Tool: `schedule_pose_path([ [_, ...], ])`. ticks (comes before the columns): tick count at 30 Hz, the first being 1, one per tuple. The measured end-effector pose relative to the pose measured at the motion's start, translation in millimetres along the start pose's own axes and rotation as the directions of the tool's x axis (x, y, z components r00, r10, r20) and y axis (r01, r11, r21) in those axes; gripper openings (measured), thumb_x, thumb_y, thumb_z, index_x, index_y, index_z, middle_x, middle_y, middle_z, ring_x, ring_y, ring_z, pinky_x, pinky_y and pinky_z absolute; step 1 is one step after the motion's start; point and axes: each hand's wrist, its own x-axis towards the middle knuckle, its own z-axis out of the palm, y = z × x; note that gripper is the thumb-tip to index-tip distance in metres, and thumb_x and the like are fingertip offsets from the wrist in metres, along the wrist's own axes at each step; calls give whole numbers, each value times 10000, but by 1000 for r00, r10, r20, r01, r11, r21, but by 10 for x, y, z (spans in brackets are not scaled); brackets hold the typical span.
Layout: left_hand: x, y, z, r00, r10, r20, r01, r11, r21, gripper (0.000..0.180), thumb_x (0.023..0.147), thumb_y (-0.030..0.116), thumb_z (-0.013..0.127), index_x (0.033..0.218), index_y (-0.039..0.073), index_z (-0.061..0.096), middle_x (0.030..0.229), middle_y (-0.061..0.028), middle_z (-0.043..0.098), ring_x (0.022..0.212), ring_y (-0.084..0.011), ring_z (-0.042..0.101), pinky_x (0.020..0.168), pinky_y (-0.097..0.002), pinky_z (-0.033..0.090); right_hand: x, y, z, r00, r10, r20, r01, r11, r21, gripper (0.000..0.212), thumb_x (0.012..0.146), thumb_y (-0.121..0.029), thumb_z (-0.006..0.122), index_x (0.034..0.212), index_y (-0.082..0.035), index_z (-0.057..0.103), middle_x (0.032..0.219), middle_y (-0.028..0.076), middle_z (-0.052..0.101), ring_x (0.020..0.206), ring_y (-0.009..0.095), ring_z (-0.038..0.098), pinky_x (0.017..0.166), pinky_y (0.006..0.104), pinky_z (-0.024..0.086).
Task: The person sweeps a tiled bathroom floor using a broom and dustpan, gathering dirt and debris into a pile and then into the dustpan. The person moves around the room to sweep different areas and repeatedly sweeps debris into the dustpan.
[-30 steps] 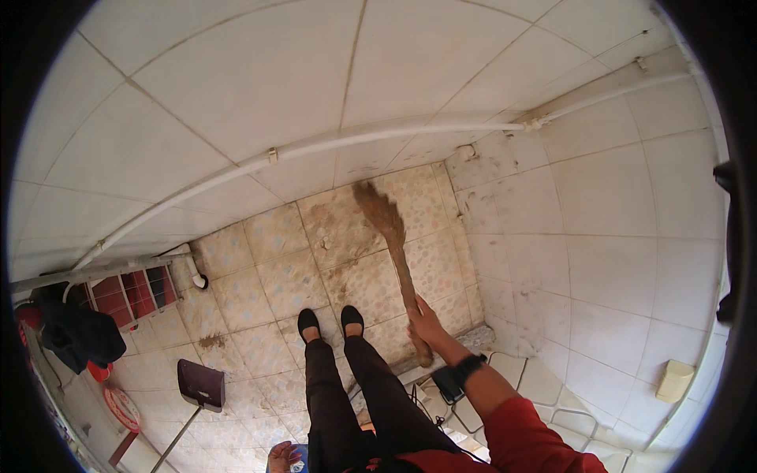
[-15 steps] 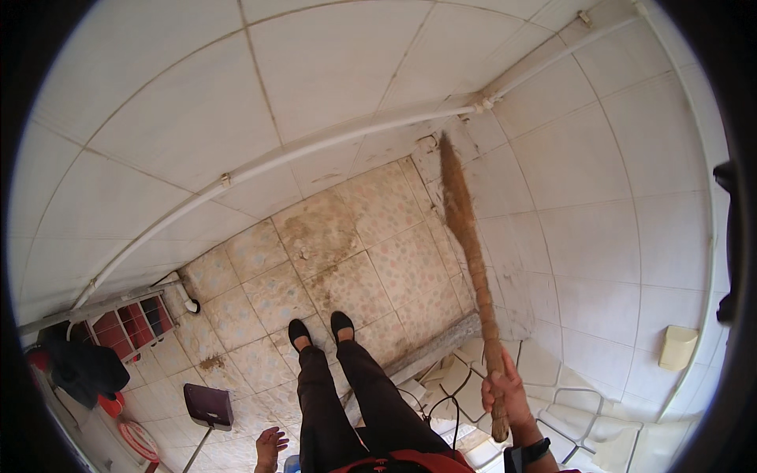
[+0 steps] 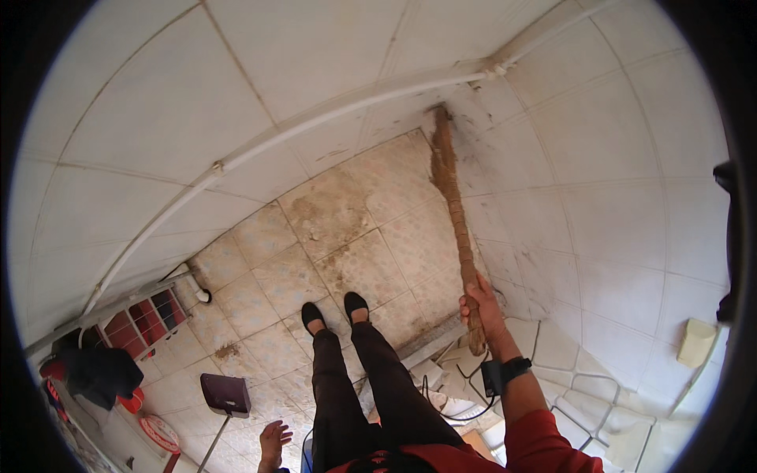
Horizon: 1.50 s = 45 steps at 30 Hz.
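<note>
My right hand (image 3: pixel 486 303) is wrapped round the lower handle of a long brown straw broom (image 3: pixel 459 225). The broom slants up and away, and its dark bristle end reaches the far right corner, where the floor meets the two walls. Whether the tip touches the wall there, I cannot tell. Low in the picture, left of my legs, my left hand (image 3: pixel 274 441) hangs with fingers apart and nothing in them. Nearest to it is a dark purple long-handled dustpan (image 3: pixel 225 395) on the floor.
Dirt stains (image 3: pixel 314 217) mark the tiled floor. A white pipe (image 3: pixel 331 117) runs along the wall. At left are a shoe rack (image 3: pixel 140 325), dark cloth (image 3: pixel 101 374) and a red-and-white round item (image 3: pixel 160 433). A raised ledge (image 3: pixel 430 339) borders stone-patterned tiles on the right.
My right arm has reached forward, pushing the broom farther into the far corner, and more of the red sleeve shows. My left hand stays low and open.
</note>
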Motion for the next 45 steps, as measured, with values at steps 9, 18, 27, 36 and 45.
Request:
schedule_pose_path([
  [9,-2,-632,-8,996,21,89,-7,987,-158,381,879,289,589,1155,36,522,967,-143,634,764,-250,658,644,-333,557,-321,520,-116,999,17,-41,-16,1000,8,660,878,-211,555,1428,-144,197,673,69,522,493,150,512,424,297,461],
  [18,122,-1181,-219,974,-222,-53,223,975,13,334,861,268,577,1138,83,550,978,-121,634,820,-236,636,642,-367,532,-227,1329,286,972,230,51,-195,907,-374,635,892,-147,538,1427,-160,196,674,63,509,524,157,523,434,322,454],
  [27,-808,-1843,-331,995,-48,-90,91,815,572,346,868,306,565,1114,63,580,958,-117,635,802,-207,610,686,-334,515,-120,818,127,999,-41,35,52,904,-425,617,887,-137,541,1428,-157,244,653,21,492,503,117,481,425,280,422],
  [36,-1901,-2739,-295,950,-135,-283,207,948,242,398,872,323,549,1149,38,566,957,-141,635,810,-218,612,732,-344,522,1370,-190,815,1000,8,-3,-8,994,-111,165,873,-167,488,986,-115,379,639,98,466,487,207,494,406,362,437],
  [45,-799,-1545,-107,989,-116,-90,91,965,-245,439,897,408,524,1129,40,581,1008,-104,639,882,-208,619,793,-351,482,799,1352,2198,986,-39,164,109,889,-445,275,911,-178,507,1146,-106,384,685,64,453,510,180,505,399,350,451],
])
